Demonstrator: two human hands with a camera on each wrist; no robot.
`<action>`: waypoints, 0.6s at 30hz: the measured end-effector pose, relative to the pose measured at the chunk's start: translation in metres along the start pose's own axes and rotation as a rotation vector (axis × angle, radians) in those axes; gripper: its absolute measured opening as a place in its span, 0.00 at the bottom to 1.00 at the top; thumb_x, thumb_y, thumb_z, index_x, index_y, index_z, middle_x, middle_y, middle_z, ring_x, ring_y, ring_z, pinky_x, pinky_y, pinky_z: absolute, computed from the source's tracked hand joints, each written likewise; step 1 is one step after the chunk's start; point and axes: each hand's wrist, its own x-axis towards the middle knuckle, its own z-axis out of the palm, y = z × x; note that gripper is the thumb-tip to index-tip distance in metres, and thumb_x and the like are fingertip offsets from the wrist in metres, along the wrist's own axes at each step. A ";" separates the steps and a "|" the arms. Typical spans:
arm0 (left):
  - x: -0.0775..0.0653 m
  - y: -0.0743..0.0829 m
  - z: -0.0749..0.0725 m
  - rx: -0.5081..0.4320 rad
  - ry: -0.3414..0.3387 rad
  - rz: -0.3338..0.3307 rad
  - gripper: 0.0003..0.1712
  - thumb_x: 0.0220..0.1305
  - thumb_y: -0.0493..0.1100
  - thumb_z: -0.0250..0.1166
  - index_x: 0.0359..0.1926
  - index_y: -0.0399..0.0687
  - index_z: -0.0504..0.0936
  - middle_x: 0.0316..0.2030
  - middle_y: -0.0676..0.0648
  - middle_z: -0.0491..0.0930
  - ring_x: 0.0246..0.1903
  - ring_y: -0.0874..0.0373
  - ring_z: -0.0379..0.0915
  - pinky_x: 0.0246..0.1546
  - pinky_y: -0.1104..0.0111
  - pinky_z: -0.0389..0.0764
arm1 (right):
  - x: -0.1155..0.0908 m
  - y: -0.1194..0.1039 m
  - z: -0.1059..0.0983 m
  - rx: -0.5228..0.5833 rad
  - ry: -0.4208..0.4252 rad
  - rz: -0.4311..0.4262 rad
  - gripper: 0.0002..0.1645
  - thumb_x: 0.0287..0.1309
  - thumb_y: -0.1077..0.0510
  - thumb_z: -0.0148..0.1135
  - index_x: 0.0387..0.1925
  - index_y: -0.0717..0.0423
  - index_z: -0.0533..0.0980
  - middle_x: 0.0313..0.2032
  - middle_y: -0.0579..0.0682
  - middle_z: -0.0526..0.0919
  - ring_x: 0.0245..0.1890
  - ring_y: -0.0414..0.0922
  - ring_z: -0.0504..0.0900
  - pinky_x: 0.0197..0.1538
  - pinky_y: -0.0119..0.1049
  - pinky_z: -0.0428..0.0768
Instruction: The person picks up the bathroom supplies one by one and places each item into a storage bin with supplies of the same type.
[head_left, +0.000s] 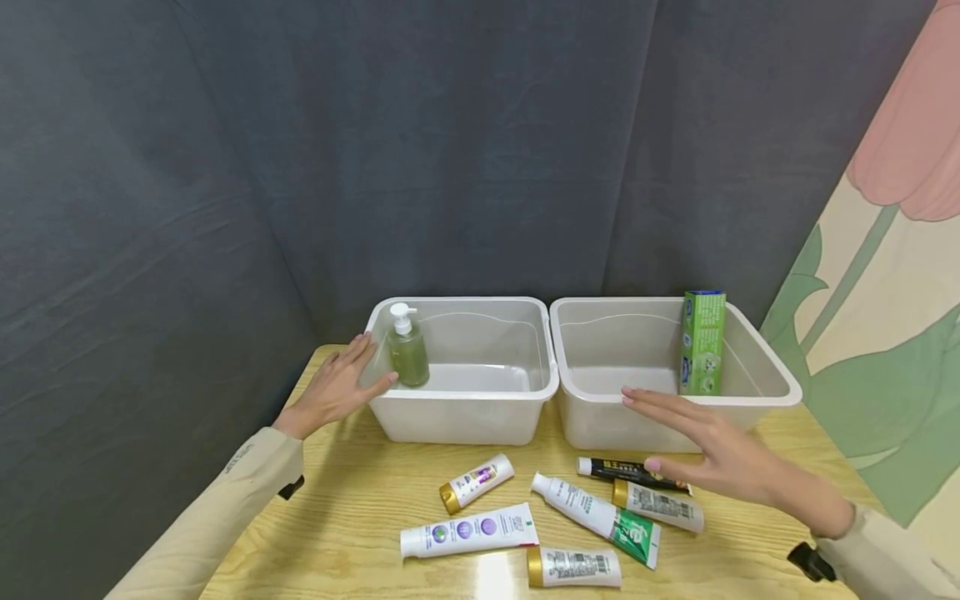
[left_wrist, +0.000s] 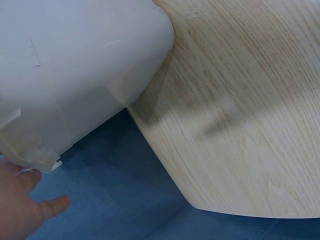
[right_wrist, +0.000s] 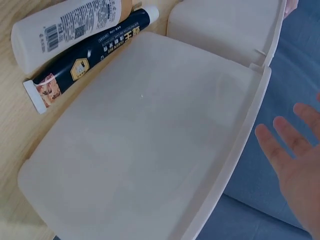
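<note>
In the head view, the left hand [head_left: 337, 387], fingers straight and thumb apart, is at the left end of the left bin [head_left: 461, 419], near its green pump bottle [head_left: 408, 358]. The right hand [head_left: 712, 450] spreads thumb from fingers before the right bin [head_left: 630, 427] (a green box [head_left: 702, 343] stands inside). Both bins line the tabletop's [head_left: 337, 500] back edge; a black tube [head_left: 618, 470] and five mostly white tubes [head_left: 468, 533] lie nearer its front.

Left wrist view: fingers meet the left bin's rim; pressure I cannot tell.

Right wrist view: fingers fan wide, holding nothing.
</note>
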 end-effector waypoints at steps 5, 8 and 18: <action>0.000 0.000 0.000 0.006 -0.012 -0.008 0.50 0.69 0.70 0.50 0.73 0.33 0.59 0.75 0.36 0.48 0.74 0.43 0.43 0.67 0.42 0.53 | -0.001 -0.004 0.004 0.004 -0.007 -0.003 0.46 0.53 0.53 0.74 0.73 0.48 0.65 0.70 0.47 0.67 0.70 0.43 0.64 0.67 0.20 0.51; 0.000 0.000 0.000 0.010 -0.013 -0.009 0.50 0.69 0.70 0.50 0.73 0.33 0.59 0.75 0.36 0.49 0.74 0.43 0.43 0.67 0.42 0.53 | -0.001 -0.005 0.007 0.003 -0.033 0.006 0.46 0.54 0.51 0.74 0.73 0.47 0.65 0.70 0.47 0.67 0.69 0.44 0.65 0.66 0.20 0.51; 0.000 0.001 -0.002 -0.003 -0.021 -0.013 0.51 0.69 0.70 0.51 0.74 0.33 0.58 0.76 0.36 0.48 0.74 0.43 0.43 0.68 0.42 0.52 | -0.005 -0.007 0.022 -0.001 -0.067 0.038 0.47 0.54 0.47 0.74 0.74 0.40 0.63 0.70 0.44 0.67 0.67 0.48 0.69 0.63 0.40 0.70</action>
